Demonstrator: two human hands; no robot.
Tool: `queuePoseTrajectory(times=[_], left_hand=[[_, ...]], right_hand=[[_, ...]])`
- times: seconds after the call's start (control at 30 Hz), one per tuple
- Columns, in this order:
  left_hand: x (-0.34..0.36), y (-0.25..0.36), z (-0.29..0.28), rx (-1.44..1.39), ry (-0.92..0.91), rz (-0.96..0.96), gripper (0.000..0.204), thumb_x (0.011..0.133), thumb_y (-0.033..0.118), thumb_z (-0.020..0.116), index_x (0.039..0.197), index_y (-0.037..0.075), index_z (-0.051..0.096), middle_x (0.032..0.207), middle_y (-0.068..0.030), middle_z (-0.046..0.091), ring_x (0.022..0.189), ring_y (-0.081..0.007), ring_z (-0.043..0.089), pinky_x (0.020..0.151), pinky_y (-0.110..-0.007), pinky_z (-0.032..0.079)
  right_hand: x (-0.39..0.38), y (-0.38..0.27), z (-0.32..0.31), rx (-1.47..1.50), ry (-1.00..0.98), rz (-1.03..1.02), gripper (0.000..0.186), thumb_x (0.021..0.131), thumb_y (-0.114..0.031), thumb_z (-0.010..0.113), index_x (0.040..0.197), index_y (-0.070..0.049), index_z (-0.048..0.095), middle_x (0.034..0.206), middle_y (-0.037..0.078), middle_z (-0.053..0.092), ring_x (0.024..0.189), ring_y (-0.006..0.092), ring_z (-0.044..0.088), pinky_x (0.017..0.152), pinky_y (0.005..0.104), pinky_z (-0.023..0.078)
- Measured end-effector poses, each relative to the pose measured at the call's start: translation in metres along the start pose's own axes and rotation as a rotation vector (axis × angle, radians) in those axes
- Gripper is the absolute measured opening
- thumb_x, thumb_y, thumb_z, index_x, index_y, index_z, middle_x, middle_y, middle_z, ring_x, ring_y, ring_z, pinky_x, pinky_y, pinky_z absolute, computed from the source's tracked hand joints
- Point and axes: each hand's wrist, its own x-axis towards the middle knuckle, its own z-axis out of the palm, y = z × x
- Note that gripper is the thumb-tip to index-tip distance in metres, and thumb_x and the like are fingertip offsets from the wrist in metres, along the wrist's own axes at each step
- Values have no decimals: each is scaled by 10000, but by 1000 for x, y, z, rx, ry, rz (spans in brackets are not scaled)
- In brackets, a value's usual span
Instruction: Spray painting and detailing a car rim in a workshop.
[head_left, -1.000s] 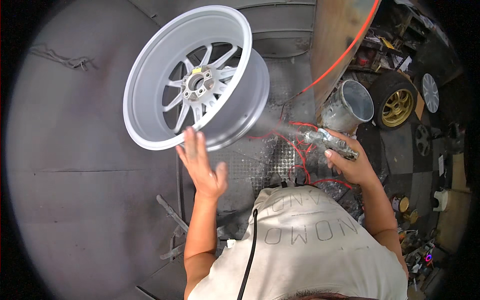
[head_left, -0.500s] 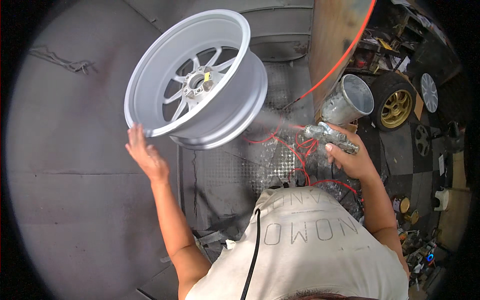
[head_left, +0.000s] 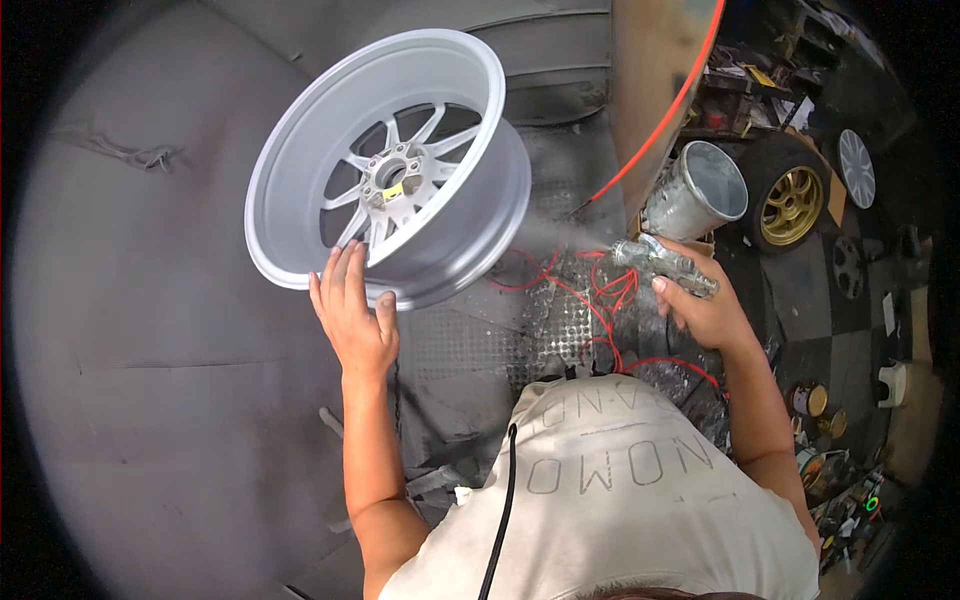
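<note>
A silver-grey multi-spoke wheel rim (head_left: 375, 90), with no tyre, hangs tilted in front of me. A small yellow patch (head_left: 394, 191) shows on its hub. My left hand (head_left: 352, 315) is open, its stretched fingers at the rim's near edge. My right hand (head_left: 705, 300) is closed around a metal spray gun (head_left: 655, 265) stained with paint. The gun points left at the wheel's outer side, and a pale mist leaves its nozzle. Right beyond the gun is an open grey metal cup (head_left: 690, 200); whether it is joined to the gun is hidden.
A red hose (head_left: 610, 320) lies looped on the gritty floor, and an orange-red line (head_left: 670, 105) arcs past a brown panel (head_left: 640, 70). Far right stand a tyre with a gold wheel (head_left: 790, 205) and a silver wheel cover (head_left: 857, 168). Cans (head_left: 810, 400) stand nearer.
The wheel has turned, carrying the yellow patch from the hub's upper right to its lower side. My left hand has moved right along the near edge. The spray gun stays almost in place, still spraying.
</note>
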Motion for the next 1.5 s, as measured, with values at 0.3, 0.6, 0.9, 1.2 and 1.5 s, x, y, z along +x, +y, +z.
queuePoseTrajectory(times=[0.3,0.6,0.9,1.2,1.5], left_hand=[[-24,18,6,-16,3,18,657,1042,572,372,1406,61,570,1403,-124,599,1391,-343,480,1200,-566,213],[-63,35,9,-32,-32,6,669,1023,566,410,1424,48,546,1420,-129,585,1386,-350,477,1188,-572,227],[-104,13,30,83,68,-12,617,1039,509,412,1446,60,531,1490,-120,543,1466,-326,391,1248,-549,61],[-136,-160,8,174,296,-25,641,1086,547,251,1383,111,614,1503,-136,540,1477,-363,379,1238,-560,136],[-88,-15,1,-78,165,-100,751,1063,593,191,1512,54,460,1604,-158,403,1513,-367,308,1228,-570,86]], right_hand=[[3,10,-1,-24,16,-29,520,957,-185,686,1451,-87,555,852,-19,645,670,51,587,525,219,439],[2,25,7,-54,95,-136,507,962,-143,671,1449,-67,550,961,25,666,823,88,621,757,260,507],[-40,19,33,-28,-176,-24,541,959,-146,694,1462,-39,527,1127,69,698,995,139,640,923,306,507],[-56,-4,53,-53,-415,-56,493,933,-102,709,1404,-28,582,1169,73,720,961,116,649,898,285,512],[-30,-11,34,-7,-120,-87,519,940,-139,703,1431,-45,564,972,36,685,741,76,611,648,243,493]])
